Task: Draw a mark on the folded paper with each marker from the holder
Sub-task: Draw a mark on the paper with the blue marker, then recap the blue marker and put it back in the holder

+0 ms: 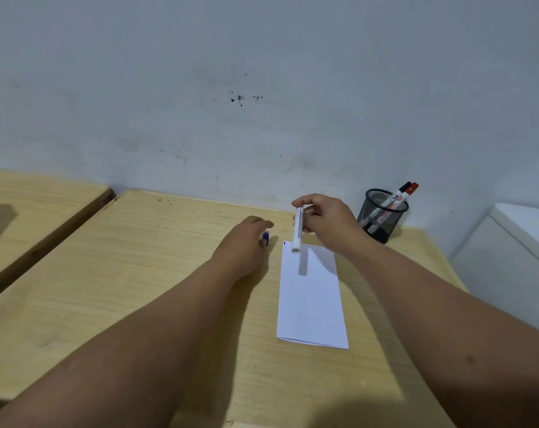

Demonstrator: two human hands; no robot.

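A folded white paper (pixel 312 298) lies on the wooden table (pixel 138 273), with a small blue mark at its far left corner. My right hand (pixel 326 220) holds a white marker (pixel 298 230) above the paper's far edge, its blunt white end pointing toward me. My left hand (pixel 246 242) rests on the table just left of the paper, closed on a blue marker cap (pixel 265 237). A black mesh holder (pixel 380 215) stands at the back right, holding a black-capped marker (pixel 399 195) and a red-capped marker (pixel 411 189).
A bluish wall runs right behind the table. A second wooden table (pixel 30 211) sits to the left across a narrow gap. A white cabinet (pixel 515 257) stands beside the table's right edge.
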